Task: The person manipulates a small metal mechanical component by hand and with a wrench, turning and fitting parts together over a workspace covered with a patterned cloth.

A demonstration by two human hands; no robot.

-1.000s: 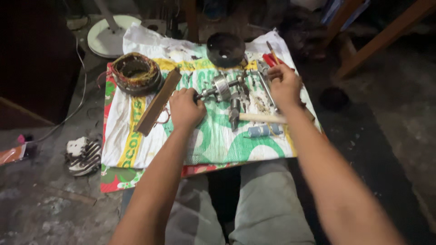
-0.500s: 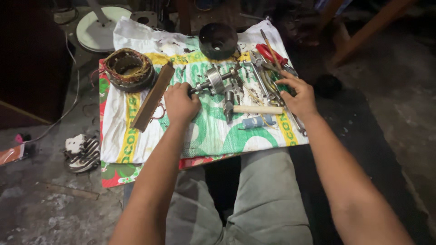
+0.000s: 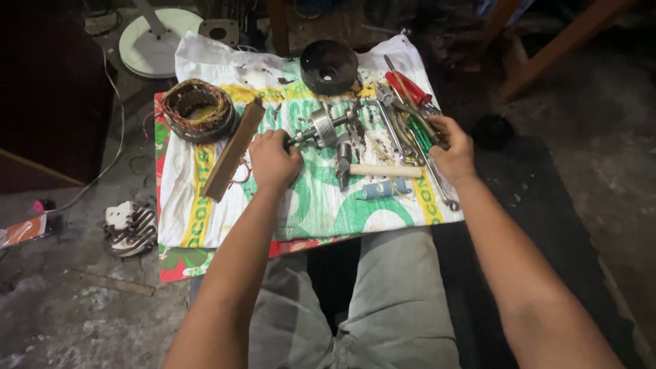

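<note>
Carrier: woven sack cloth [image 3: 205, 219], white with green and yellow print, spread on the floor [image 3: 68, 321] before the seated person.
Left hand [image 3: 273, 160]: closed in a fist around the near end of the shaft of the motor rotor [image 3: 322, 128].
Right hand [image 3: 452, 147]: fingers curled down over the tool pile [image 3: 406, 113] at the cloth's right edge; what it grips, if anything, cannot be told.
Rotor, position: centre of the cloth, shaft lying aslant from the left hand toward the far right.
Rotor, handling: judged heavy for its size, rigid metal, likely greasy; the bare shaft is slim and may slip, so the shaft close to the core is the surer hold.
Hammer [image 3: 372, 169]: wooden handle, lying just nearer than the rotor, head to the left.
Wooden block [image 3: 234, 149]: long, lying aslant just left of the left hand.
Stator winding [image 3: 198, 109]: copper coil ring, far left corner of the cloth.
Dark round housing [image 3: 329, 65]: far edge, centre.
Open room: bare cloth along the near edge and at the near left; the right edge is crowded with tools.
Off the cloth: a white round base [image 3: 154, 44] beyond the far left corner.
</note>
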